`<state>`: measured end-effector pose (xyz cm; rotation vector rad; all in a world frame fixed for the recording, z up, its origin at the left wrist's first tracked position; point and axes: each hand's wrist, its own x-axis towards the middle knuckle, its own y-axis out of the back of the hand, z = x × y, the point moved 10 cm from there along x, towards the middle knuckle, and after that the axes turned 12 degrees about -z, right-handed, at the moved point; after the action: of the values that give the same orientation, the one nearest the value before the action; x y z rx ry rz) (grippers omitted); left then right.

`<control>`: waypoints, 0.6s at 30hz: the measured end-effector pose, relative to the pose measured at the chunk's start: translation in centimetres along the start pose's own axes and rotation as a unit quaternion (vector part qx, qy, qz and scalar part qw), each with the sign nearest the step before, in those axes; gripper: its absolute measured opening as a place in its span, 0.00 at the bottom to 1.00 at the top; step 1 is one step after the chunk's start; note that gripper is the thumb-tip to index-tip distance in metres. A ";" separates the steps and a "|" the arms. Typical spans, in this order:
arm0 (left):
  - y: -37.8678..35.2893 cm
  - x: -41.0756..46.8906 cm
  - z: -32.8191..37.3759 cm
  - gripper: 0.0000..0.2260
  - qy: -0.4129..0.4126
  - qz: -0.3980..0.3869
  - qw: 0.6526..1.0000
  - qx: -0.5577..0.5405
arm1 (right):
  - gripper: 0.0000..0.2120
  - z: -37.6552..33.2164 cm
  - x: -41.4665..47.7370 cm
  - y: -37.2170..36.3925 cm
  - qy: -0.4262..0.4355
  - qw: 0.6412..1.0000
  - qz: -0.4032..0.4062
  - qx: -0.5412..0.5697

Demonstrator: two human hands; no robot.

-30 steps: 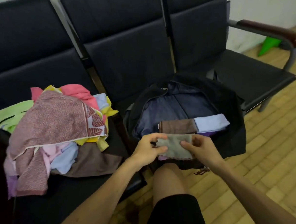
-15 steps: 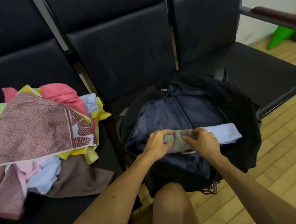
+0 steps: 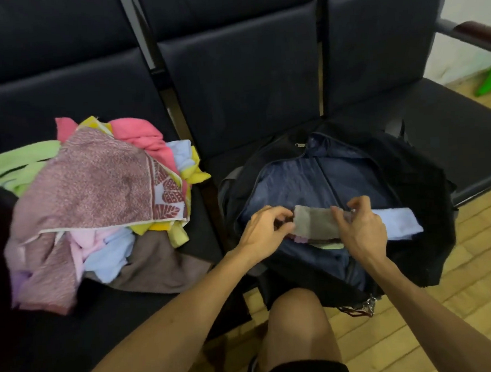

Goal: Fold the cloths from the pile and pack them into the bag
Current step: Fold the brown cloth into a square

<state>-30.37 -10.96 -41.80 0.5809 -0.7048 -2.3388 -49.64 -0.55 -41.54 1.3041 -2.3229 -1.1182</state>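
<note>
Presently the left hand (image 3: 263, 231) and right hand (image 3: 357, 226) pinch the folded grey cloth (image 3: 316, 224) inside the open bag (image 3: 412, 180); lay it flat, square on the packed stack, releasing both ends together.

Row of dark padded seats (image 3: 245, 78) on a wood floor (image 3: 473, 257). Left seat: pile (image 3: 94, 202) of cloths, reaching its front edge. Middle seat: open black bag (image 3: 412, 180), overhanging the front edge. Right seat bare, armrest (image 3: 477, 31) at its far side.
</note>
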 end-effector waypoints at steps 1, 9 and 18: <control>1.1 -1.9 -0.2 0.10 -0.007 0.019 1.000 -0.013 | 0.14 -1.6 -0.6 -0.5 0.021 1.000 0.005 0.003; 6.3 -14.3 -12.6 0.06 0.138 0.100 0.985 0.002 | 0.06 -15.0 -7.0 -13.3 0.255 0.958 -0.129 0.023; 4.3 -16.1 -20.1 0.13 0.218 0.031 0.965 0.141 | 0.19 -15.3 -9.8 -29.8 0.237 0.870 -0.339 -0.268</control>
<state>-5.95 -9.85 -50.88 1.1395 -0.8307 -1.9643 -17.38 -9.26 -51.45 1.9147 -1.0928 -1.2946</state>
